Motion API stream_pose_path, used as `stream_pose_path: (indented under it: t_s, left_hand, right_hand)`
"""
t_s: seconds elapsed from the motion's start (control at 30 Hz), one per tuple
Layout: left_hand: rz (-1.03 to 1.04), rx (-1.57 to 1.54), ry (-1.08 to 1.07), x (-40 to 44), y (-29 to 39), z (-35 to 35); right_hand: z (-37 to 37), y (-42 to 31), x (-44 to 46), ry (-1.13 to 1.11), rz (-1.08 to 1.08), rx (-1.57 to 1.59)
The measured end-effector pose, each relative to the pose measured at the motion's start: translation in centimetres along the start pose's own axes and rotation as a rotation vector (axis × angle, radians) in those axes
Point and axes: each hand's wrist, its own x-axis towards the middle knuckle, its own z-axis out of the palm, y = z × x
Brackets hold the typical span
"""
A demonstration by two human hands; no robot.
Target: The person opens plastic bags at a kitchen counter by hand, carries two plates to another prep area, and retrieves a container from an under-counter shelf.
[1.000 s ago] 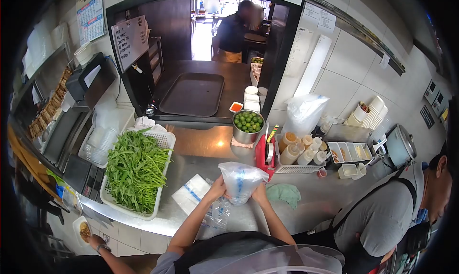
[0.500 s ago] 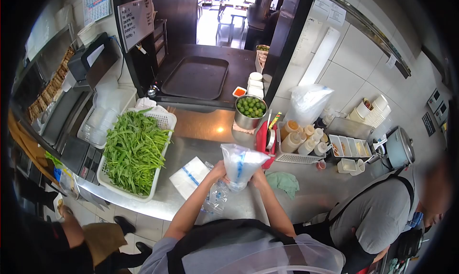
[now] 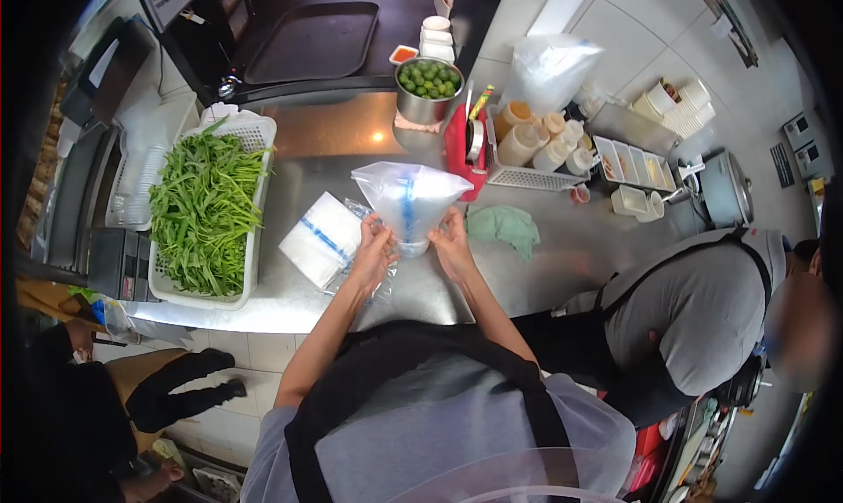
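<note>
A clear plastic bag (image 3: 411, 191) with a blue stripe stands upright over the counter, its mouth spread wide at the top. My left hand (image 3: 375, 246) pinches its lower left side. On the opposite side, the fingers of my right hand (image 3: 451, 242) are closed on the plastic. Something pale and rounded sits at the bag's bottom; I cannot make out what. A flat white stack of bags (image 3: 318, 244) with a blue stripe lies left of my left hand. Crumpled clear wrap (image 3: 383, 285) is partly hidden under my left wrist. A green cloth (image 3: 505, 229) lies right of my right hand.
A white basket (image 3: 250, 266) of leafy greens stands left on the steel counter (image 3: 329, 165). Behind are a pot of green limes (image 3: 423, 108), a red holder (image 3: 459, 156) and a crate (image 3: 527, 176) of sauce bottles. A co-worker (image 3: 694, 318) stands close on the right, another person (image 3: 97, 389) lower left.
My view has tipped downward, so the counter appears higher. The bag's mouth is spread wider, and both hands now grip the bag lower on its sides.
</note>
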Motion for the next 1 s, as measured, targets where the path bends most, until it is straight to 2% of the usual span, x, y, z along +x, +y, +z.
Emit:
stream_pose_path:
  t_s: [0.23, 0.33, 0.37, 0.43, 0.47, 0.57, 0.67, 0.7, 0.8, 0.9, 1.0]
  left_hand:
    - [0.074, 0.251, -0.203, 2.5, -0.7, -2.9]
    - [0.015, 0.329, -0.291, 3.4, -0.1, -4.1]
    - [0.082, 0.543, -0.296, 3.5, 0.6, -5.0]
    - [0.236, 0.974, -0.311, 3.7, 3.2, -5.4]
    - [0.304, 0.933, -0.317, 3.8, 4.0, -4.9]
    - [0.552, 0.719, -0.361, 2.5, 6.9, -0.3]
    - [0.634, 0.559, -0.289, 1.6, 5.8, 4.6]
    - [0.54, 0.658, -0.204, 2.3, 5.0, 4.0]
    - [0.529, 0.538, -0.17, 2.5, 3.5, 4.3]
    - [0.617, 0.837, -0.149, 3.4, 1.7, 2.6]
    - [0.504, 0.913, -0.156, 3.9, 1.2, 1.5]
  right_hand:
    - [-0.9, 0.2, 0.5, -0.13, 0.031, -0.091]
    - [-0.7, -0.7, 0.8, -0.154, 0.054, -0.118]
    - [-0.7, -0.9, 0.7, -0.155, 0.057, -0.126]
    - [-1.9, -2.4, 0.7, -0.207, 0.013, -0.683]
    - [-2.4, -3.1, 0.8, -0.224, -0.007, -0.964]
    - [0.3, -4.0, 1.6, -0.145, -0.465, -1.036]
    - [3.0, -1.5, 2.2, -0.155, -0.21, -0.558]
    - [2.9, -0.4, 2.4, -0.127, -0.249, -0.586]
    - [1.1, 3.1, 2.7, -0.054, -0.285, -0.624]
    - [0.3, 5.1, 3.0, 0.01, -0.246, -0.636]
    - [-0.8, 5.3, 3.3, -0.043, -0.372, -0.866]
